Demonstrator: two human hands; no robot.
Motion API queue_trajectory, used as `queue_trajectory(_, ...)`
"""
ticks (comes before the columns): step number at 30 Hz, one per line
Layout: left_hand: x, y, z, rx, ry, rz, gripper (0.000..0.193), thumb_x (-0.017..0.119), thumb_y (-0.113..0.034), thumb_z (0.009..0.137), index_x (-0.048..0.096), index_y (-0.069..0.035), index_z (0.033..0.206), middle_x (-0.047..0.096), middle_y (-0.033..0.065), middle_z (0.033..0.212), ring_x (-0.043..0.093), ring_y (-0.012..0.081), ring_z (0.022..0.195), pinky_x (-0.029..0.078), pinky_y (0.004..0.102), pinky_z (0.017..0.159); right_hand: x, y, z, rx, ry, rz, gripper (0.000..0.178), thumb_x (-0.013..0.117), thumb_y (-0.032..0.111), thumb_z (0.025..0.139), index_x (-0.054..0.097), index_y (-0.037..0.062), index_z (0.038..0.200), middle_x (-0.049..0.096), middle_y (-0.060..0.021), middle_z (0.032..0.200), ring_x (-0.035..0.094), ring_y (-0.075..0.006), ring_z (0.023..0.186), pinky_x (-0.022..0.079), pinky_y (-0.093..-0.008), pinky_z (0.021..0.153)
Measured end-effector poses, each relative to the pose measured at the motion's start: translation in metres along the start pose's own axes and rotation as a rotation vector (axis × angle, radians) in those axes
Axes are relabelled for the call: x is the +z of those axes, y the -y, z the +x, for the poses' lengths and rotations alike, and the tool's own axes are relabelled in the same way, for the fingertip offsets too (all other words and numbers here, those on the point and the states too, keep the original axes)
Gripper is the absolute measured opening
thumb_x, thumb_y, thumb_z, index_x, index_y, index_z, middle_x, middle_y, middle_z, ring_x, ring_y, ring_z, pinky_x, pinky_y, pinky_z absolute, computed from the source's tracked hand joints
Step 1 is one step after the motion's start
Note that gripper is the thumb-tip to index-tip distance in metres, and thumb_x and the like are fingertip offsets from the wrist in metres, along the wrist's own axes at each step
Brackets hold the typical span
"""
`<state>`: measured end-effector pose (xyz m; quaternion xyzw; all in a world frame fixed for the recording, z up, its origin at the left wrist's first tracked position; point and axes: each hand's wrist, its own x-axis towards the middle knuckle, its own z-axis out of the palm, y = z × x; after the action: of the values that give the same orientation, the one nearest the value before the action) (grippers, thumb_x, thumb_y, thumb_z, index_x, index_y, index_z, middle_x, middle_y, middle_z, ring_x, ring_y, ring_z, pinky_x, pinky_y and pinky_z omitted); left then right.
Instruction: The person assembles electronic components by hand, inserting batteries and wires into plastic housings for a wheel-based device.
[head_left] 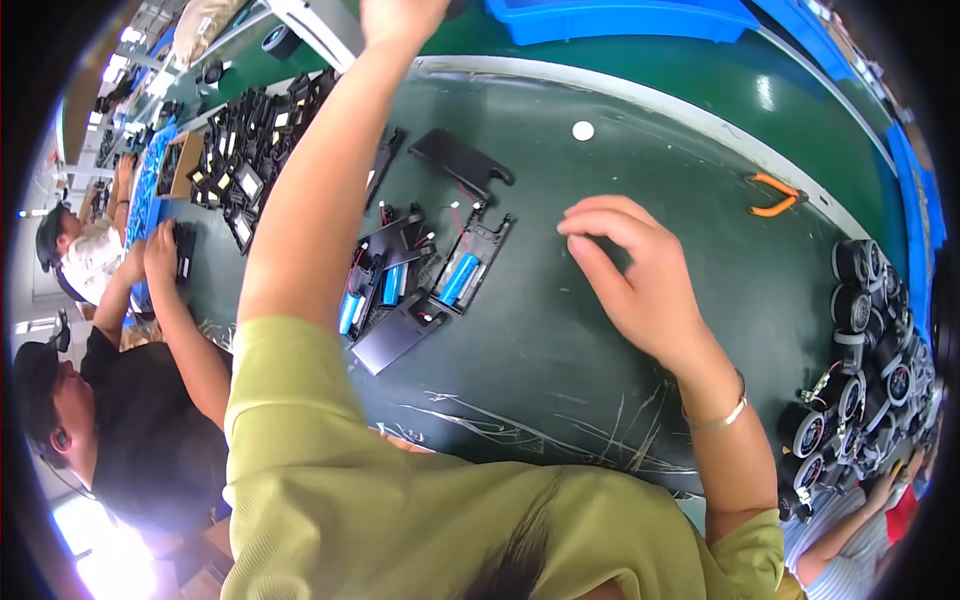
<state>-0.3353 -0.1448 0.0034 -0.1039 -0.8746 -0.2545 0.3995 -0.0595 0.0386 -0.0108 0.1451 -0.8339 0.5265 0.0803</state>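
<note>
So, going by the head view: the parts in play are those open black plastic housings with a blue cylindrical cell inside, and the closest one to me [487,244] lies on the dark green worktop [560,345], left of the right hand [658,285] and not touching it. My right fingers [615,213] are loosely curled, thumb and index tips close, nothing visible between them. Left hand [402,22] is cut off by the top edge, so no clue how far its fingers are open or what they've got. Handling-wise, I'd guess the shell is light, stiff and a bit slick, with the blue cell [460,279] adding most of the weight. Fragile bit is probably the thin red wire [467,213], so I'd grab the shell by its long side walls. Brands or writing? Can't read any; the heaped black parts [245,170] have pale patches, maybe labels, too tiny to tell.
</note>
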Motion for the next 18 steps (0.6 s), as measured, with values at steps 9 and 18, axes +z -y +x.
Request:
queue_trajectory(9,-0.004,0.029,-0.015,0.156,0.431,-0.373,0.039,0.062,-0.031,0.081,0.051,-0.002,0.105,0.053,0.0196,0.110,0.054,0.0362,0.102,0.046,0.0444,0.085,0.068,-0.025,0.068,-0.080,0.098,-0.546,0.024,0.064,0.021,0.080,0.063,0.0065,0.099,0.061,-0.0098,0.104,0.059,-0.0281,0.091,0.049,-0.0370,0.076)
queue_trajectory(18,-0.114,-0.058,-0.073,0.520,1.098,-0.416,0.080,0.076,-0.037,0.067,0.041,-0.006,0.133,0.046,0.0142,0.133,0.040,0.0314,0.126,0.031,0.0385,0.105,-0.001,-0.041,0.052,0.330,0.026,0.391,0.027,0.072,0.023,0.075,0.066,0.0014,0.090,0.065,-0.0058,0.078,0.060,-0.0134,0.071,0.048,-0.0278,0.064)
